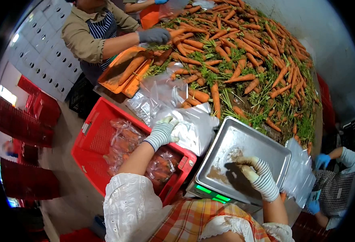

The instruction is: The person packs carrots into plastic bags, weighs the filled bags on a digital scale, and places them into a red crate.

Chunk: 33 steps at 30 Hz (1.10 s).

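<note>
My left hand [162,132], in a striped glove with a pale palm, rests on a pile of clear plastic bags [197,127] beside the carrot heap. Its thumb and fingers are apart on the film. Above the metal tray [222,141] of a scale [203,193] hangs my right hand [259,175], in the same kind of glove. The fingers are bent and apart from the thumb, with nothing seen between them. Only dirt and a shadow show in the tray. Bagged carrots [161,165] lie in a red crate [90,155] under my left forearm.
A big heap of carrots [238,66] with green tops covers the table. More plastic bags [300,169] lie right of the scale. An orange crate [131,86] holds carrots near a co-worker's gloved hand [155,36]. At right is another person with blue gloves [322,161]. Red crates [28,177] are stacked left.
</note>
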Available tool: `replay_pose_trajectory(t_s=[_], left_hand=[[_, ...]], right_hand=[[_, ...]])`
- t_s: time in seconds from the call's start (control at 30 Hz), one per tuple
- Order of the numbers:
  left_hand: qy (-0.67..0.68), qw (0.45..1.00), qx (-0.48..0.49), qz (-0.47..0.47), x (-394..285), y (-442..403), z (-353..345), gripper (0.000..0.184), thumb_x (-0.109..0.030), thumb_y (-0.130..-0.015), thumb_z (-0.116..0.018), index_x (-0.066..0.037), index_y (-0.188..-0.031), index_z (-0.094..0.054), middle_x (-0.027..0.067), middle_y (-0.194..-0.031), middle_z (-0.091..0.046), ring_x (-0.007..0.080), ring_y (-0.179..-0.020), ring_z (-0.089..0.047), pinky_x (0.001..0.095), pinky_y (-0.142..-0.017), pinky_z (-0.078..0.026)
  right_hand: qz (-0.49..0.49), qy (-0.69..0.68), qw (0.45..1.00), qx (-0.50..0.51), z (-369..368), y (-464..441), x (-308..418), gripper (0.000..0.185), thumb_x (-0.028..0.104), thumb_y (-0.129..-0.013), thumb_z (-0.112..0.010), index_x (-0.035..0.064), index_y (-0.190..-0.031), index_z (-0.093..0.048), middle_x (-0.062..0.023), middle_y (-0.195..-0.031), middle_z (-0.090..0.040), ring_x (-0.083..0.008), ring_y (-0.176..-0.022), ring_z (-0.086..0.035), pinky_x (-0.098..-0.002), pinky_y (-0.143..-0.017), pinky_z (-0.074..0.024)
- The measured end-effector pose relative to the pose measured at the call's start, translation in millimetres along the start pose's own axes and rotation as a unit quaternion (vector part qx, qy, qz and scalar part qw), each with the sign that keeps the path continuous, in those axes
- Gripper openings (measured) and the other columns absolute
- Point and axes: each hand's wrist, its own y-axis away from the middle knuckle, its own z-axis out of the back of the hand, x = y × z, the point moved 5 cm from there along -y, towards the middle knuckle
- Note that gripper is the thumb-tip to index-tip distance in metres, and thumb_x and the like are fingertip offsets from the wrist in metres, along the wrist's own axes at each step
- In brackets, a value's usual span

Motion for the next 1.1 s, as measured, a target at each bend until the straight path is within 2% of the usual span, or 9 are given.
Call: replay_pose_trajectory(t_s=[0.17, 0.43, 0.47, 0.57, 0.73, 0.83, 0.93, 1.0, 1.1], left_hand=[[0.075, 0.982, 0.163, 0.058, 11.3, -3.2, -33.2, 0.023, -0.031, -0.072, -0.064, -0.017, -0.09, -0.068, 0.0082, -0.094, -0.064, 0.0261, -0.086, -0.06, 0.0364, -0.08, -0.047], [0.074, 0.99, 0.118, 0.021, 2.7, -44.6, 34.4, 0.022, -0.036, -0.077, -0.057, -0.02, -0.086, -0.069, 0.0093, -0.09, -0.065, 0.028, -0.084, -0.061, 0.0389, -0.078, -0.046], [0.076, 0.981, 0.156, 0.087, 15.6, -56.1, 30.5, 0.023, -0.038, -0.078, -0.057, -0.021, -0.087, -0.069, 0.0103, -0.091, -0.065, 0.0289, -0.085, -0.061, 0.0399, -0.079, -0.046], [0.108, 0.989, 0.099, 0.031, 16.0, -69.1, 68.9, 0.027, -0.028, -0.08, -0.06, -0.006, -0.094, -0.066, 0.013, -0.091, -0.066, 0.0265, -0.083, -0.063, 0.0344, -0.077, -0.048], [0.218, 0.937, 0.204, 0.18, 40.1, -71.1, 83.6, 0.03, -0.029, -0.081, -0.062, -0.002, -0.094, -0.065, 0.011, -0.086, -0.066, 0.0206, -0.079, -0.062, 0.0329, -0.075, -0.048], [0.476, 0.829, 0.153, 0.249, 55.5, -68.4, 66.2, 0.03, -0.029, -0.082, -0.062, -0.002, -0.094, -0.063, 0.008, -0.082, -0.064, 0.0191, -0.074, -0.06, 0.0317, -0.072, -0.049], [0.737, 0.561, 0.074, 0.37, 44.3, -56.5, 63.5, 0.034, -0.028, -0.08, -0.064, -0.001, -0.1, -0.058, 0.0081, -0.09, -0.063, 0.0188, -0.078, -0.06, 0.0324, -0.074, -0.05], [0.754, 0.549, 0.059, 0.357, 16.5, -54.1, 80.8, 0.037, -0.029, -0.079, -0.065, -0.002, -0.103, -0.056, 0.0084, -0.095, -0.062, 0.0185, -0.083, -0.059, 0.0328, -0.075, -0.051], [0.761, 0.578, 0.073, 0.284, -41.0, -44.7, 117.2, 0.04, -0.03, -0.078, -0.065, -0.002, -0.105, -0.055, 0.0083, -0.098, -0.061, 0.0165, -0.084, -0.058, 0.0314, -0.073, -0.051]], right_hand=[[0.032, 0.032, 0.999, 0.017, -10.1, -2.7, -11.9, 0.024, 0.013, -0.082, -0.055, -0.0012, -0.1, -0.059, -0.0113, -0.087, -0.062, -0.0199, -0.081, -0.059, -0.0295, -0.076, -0.0466], [-0.007, -0.016, 1.0, 0.02, -10.7, 2.1, -11.7, 0.024, 0.015, -0.082, -0.053, -0.0006, -0.099, -0.059, -0.0144, -0.088, -0.06, -0.0236, -0.08, -0.059, -0.0315, -0.075, -0.0467], [0.036, 0.017, 0.999, 0.02, -10.6, 0.9, -10.1, 0.024, 0.015, -0.082, -0.053, -0.0004, -0.099, -0.059, -0.0143, -0.089, -0.06, -0.0229, -0.08, -0.059, -0.0314, -0.075, -0.0465], [0.048, 0.057, 0.997, 0.034, -11.7, -0.3, -4.8, 0.025, 0.016, -0.083, -0.052, -0.0005, -0.1, -0.059, -0.014, -0.088, -0.061, -0.0228, -0.082, -0.059, -0.0313, -0.077, -0.0461], [-0.005, 0.018, 1.0, 0.022, -7.5, -2.9, -0.3, 0.026, 0.018, -0.085, -0.05, -0.0012, -0.1, -0.06, -0.0124, -0.089, -0.063, -0.0184, -0.08, -0.059, -0.0299, -0.075, -0.0466], [0.008, -0.059, 0.998, -0.01, -8.6, -14.1, 6.1, 0.028, 0.02, -0.086, -0.05, -0.0007, -0.102, -0.061, -0.0097, -0.089, -0.063, -0.0152, -0.079, -0.059, -0.0285, -0.073, -0.0473], [-0.048, -0.227, 0.967, 0.101, -41.7, -30.0, 16.0, 0.035, 0.031, -0.087, -0.053, 0.0032, -0.106, -0.062, -0.008, -0.094, -0.064, -0.014, -0.081, -0.058, -0.0271, -0.075, -0.0475], [-0.037, -0.169, 0.96, 0.221, -74.2, -41.3, 22.6, 0.041, 0.033, -0.087, -0.053, 0.0017, -0.113, -0.057, -0.0091, -0.1, -0.063, -0.0145, -0.089, -0.056, -0.0292, -0.085, -0.0439], [0.063, -0.038, 0.984, 0.163, -109.9, -91.1, -0.8, 0.041, 0.03, -0.087, -0.056, -0.0005, -0.115, -0.051, -0.0084, -0.112, -0.057, -0.0214, -0.1, -0.055, -0.0313, -0.091, -0.0412]])
